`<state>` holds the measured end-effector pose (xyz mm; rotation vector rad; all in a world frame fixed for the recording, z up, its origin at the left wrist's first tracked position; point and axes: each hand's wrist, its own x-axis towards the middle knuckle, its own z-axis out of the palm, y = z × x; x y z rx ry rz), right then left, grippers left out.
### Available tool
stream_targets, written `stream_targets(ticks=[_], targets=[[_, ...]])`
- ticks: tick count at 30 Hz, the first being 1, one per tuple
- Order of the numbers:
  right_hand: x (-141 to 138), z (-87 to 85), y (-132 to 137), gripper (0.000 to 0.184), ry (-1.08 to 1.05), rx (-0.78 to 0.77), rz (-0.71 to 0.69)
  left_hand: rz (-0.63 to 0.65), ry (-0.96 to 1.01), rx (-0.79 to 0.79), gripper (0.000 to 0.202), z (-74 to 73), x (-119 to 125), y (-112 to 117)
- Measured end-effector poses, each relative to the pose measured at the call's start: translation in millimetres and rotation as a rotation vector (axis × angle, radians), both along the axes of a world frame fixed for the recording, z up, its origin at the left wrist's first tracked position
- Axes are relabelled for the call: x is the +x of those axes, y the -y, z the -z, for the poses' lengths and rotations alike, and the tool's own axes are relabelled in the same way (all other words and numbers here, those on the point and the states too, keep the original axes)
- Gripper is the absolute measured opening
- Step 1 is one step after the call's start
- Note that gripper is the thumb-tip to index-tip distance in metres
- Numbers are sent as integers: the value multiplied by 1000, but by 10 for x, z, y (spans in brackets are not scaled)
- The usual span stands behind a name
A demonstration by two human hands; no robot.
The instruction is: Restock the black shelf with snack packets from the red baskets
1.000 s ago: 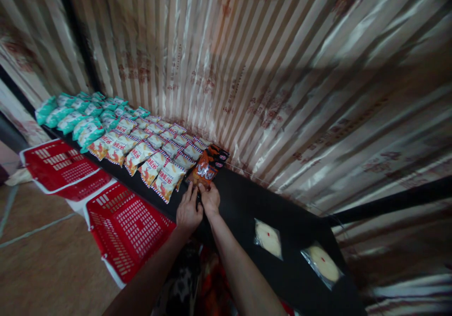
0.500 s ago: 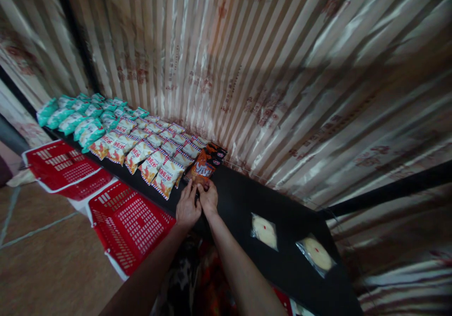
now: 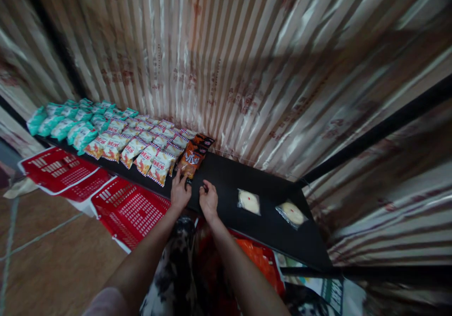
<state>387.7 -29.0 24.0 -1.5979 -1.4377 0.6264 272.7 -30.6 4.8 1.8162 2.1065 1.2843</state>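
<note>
Orange bag: it lies just past the fingertips of our left hand, its near edge turned toward us.
Left hand: the fingers are spread and a few tips touch the bag's near end; we have not closed on it. We do best to push with soft, flat tips, low on the edge, so the puffy middle does not get squashed.
Right hand: it is just beside the left one, a little apart from the bag, fingers bent in. We cannot tell if the tips meet or pinch something small. From here it could steady the bag's free side, so the bag does not twist.
Dark packs: these sit right behind the orange bag, past our left fingertips. A hard shove could make them ride up, so we go slow.
White bags: their rows are to the left of our left hand, close by the orange bag. We should mind our knuckles there.
Black shelf: its bare part is beyond and to the right of our right hand.
Round packs: one is to the right of our right hand, the other farther right.
Red basket: it is low, left of our left wrist.
</note>
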Motion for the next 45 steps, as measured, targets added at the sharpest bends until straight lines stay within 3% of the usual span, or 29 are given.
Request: stream_targets(ticks=[8,13,17,22,26,28,30,37,45], targets=[[406,-124,424,32,-79,66,73,-70,62,-39,32,-6,104,165],[637,-124,791,31,-187,84,73,68,46,-99,29,-116,290,360],[811,-62,1064,29,-257,76,73,263,55,-74,31,-141,607,697],[1193,112,1379,30,-185,-27,145,568,-35,-184,30,96,1000,1391],[1526,349,1687,28,-18,-173,165,715,-146,-302,34,329,1096,1869],[1640,473,1851,29,113,-218,153,837,-214,-388,57,401,1089,2002],[1706,584,1993,30,211,-257,137,883,-273,-461,78,434,1070,2064],[1686,768,2169,30,407,-221,32,800,-414,-700,102,369,1005,2069],[1655,839,2174,29,467,-193,16,705,-241,-896,103,326,830,2056]])
